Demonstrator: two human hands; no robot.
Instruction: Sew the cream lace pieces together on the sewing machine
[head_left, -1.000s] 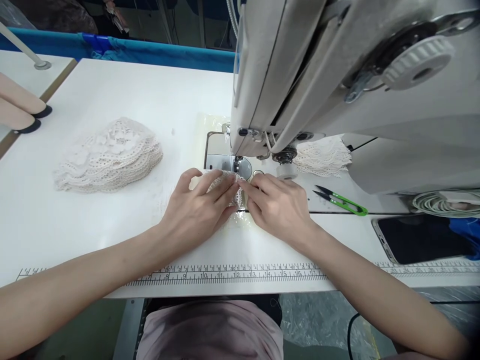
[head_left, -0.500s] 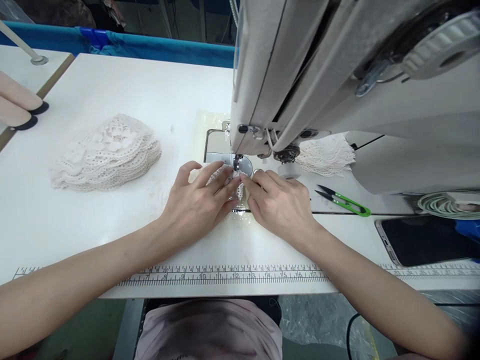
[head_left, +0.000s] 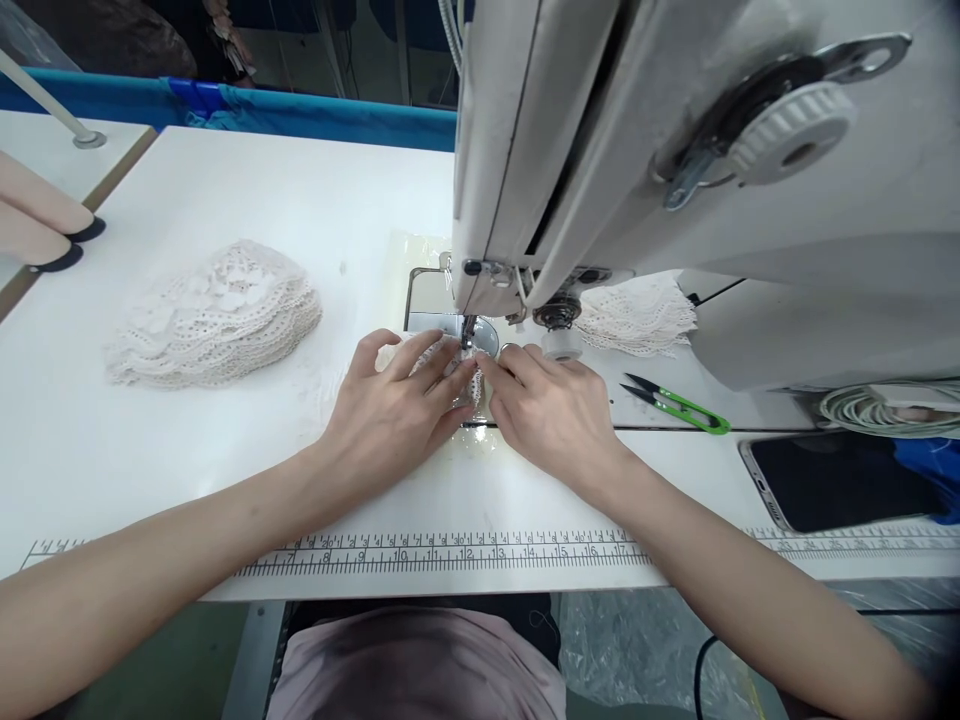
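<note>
My left hand (head_left: 394, 415) lies with fingers spread flat on a small cream lace piece (head_left: 450, 362), pressing it against the white table just in front of the sewing machine's presser foot (head_left: 467, 335). My right hand (head_left: 551, 405) rests beside it on the right, fingers stretched toward the needle and touching the lace's right edge. Most of the lace is hidden under my fingers. The grey sewing machine head (head_left: 675, 170) hangs over both hands.
A stack of lace pieces (head_left: 214, 315) sits on the table at left, and more lace (head_left: 637, 315) lies behind the machine. Green thread snips (head_left: 675, 402) lie right of my right hand, a dark phone (head_left: 832, 480) further right. A ruler strip (head_left: 450, 550) runs along the table's front edge.
Both hands have slid the lace slightly forward, closer to the presser foot. The camera view shifted a little; nothing else has moved.
</note>
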